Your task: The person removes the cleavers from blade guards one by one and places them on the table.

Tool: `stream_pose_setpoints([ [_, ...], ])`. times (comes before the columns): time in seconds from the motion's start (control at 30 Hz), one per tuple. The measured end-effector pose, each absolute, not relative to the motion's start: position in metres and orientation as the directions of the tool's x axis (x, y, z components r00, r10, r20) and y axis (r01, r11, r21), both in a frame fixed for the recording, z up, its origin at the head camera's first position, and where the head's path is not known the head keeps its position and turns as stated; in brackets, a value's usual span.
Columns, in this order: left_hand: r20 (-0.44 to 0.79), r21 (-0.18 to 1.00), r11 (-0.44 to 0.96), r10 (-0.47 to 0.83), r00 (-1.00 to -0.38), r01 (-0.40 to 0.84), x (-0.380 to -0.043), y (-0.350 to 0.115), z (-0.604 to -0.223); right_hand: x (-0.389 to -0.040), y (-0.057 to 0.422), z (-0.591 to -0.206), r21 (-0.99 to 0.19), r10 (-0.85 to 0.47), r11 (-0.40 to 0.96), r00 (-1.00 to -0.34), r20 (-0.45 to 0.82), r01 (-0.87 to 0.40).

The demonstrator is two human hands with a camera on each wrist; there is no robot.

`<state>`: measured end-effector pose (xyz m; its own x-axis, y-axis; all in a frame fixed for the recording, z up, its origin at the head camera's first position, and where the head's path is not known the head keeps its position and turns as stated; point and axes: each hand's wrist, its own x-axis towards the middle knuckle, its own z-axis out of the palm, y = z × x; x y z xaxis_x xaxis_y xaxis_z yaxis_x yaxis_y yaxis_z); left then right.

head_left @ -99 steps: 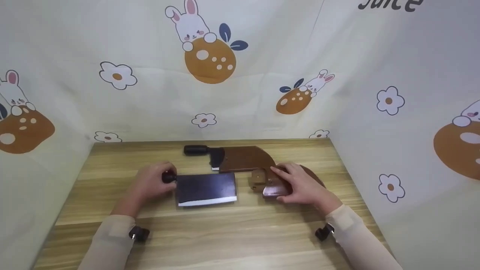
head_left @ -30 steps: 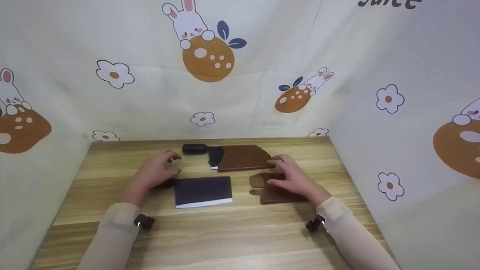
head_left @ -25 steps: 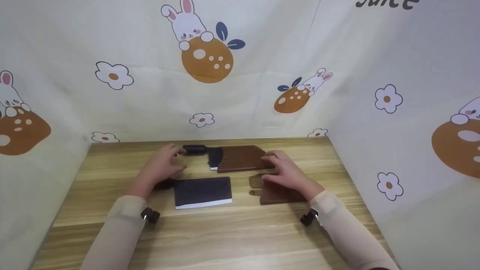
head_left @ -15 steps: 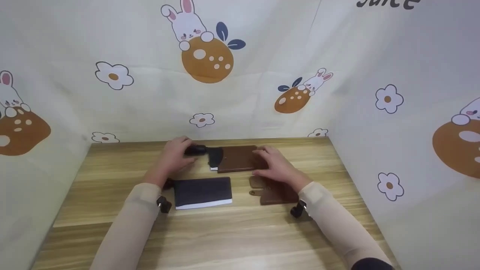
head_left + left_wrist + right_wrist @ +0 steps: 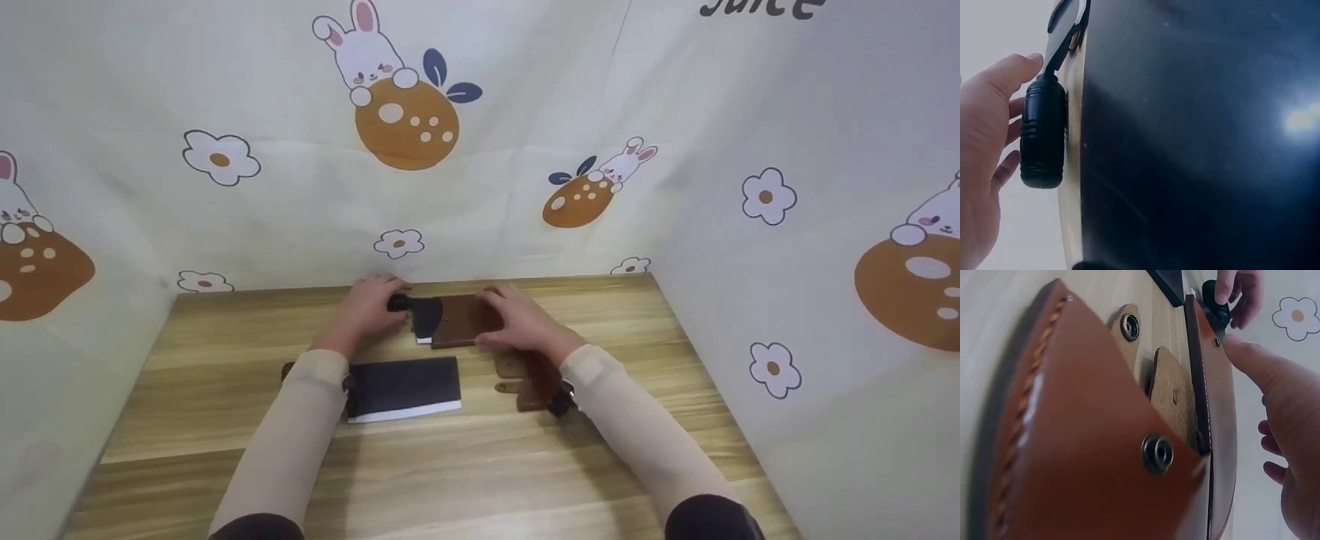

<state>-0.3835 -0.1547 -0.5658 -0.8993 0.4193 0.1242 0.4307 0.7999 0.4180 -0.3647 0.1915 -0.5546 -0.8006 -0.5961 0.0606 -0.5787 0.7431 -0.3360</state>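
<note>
A sheathed cleaver lies at the back of the table, its black handle (image 5: 1042,132) to the left and its brown leather sheath (image 5: 456,322) to the right. My left hand (image 5: 369,309) is at the handle; in the left wrist view the thumb and loosely bent fingers are around it without closing on it. Over the right part of the sheath is my right hand (image 5: 521,319), thumb and fingers spread; contact is unclear. Nearer me lies a bare cleaver (image 5: 405,384) with a dark blade, its handle mostly hidden under my left forearm.
A second brown leather sheath (image 5: 531,390), with tan snap straps (image 5: 1174,388), lies right of the bare cleaver, partly under my right wrist. The wooden tabletop (image 5: 450,480) meets a printed cloth wall (image 5: 480,202) at the back and sides.
My left hand has released the bare cleaver's handle and moved forward and right to the sheathed cleaver's handle. My right hand has left the second sheath and moved forward and left over the sheathed cleaver.
</note>
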Motion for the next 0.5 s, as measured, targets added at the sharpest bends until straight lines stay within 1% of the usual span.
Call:
stream_pose_setpoints([
  [0.27,0.076,0.428,0.810,0.410,-0.909,0.401,-0.390,-0.152,-0.573,-0.376,0.175,-0.565,-0.337,-0.580,0.772,-0.814,-0.027,-0.539],
  [0.5,0.048,0.439,0.809,0.413,-0.909,0.391,-0.395,-0.152,-0.580,-0.380,0.165,-0.571,-0.304,-0.631,0.747,-0.775,-0.044,-0.591],
])
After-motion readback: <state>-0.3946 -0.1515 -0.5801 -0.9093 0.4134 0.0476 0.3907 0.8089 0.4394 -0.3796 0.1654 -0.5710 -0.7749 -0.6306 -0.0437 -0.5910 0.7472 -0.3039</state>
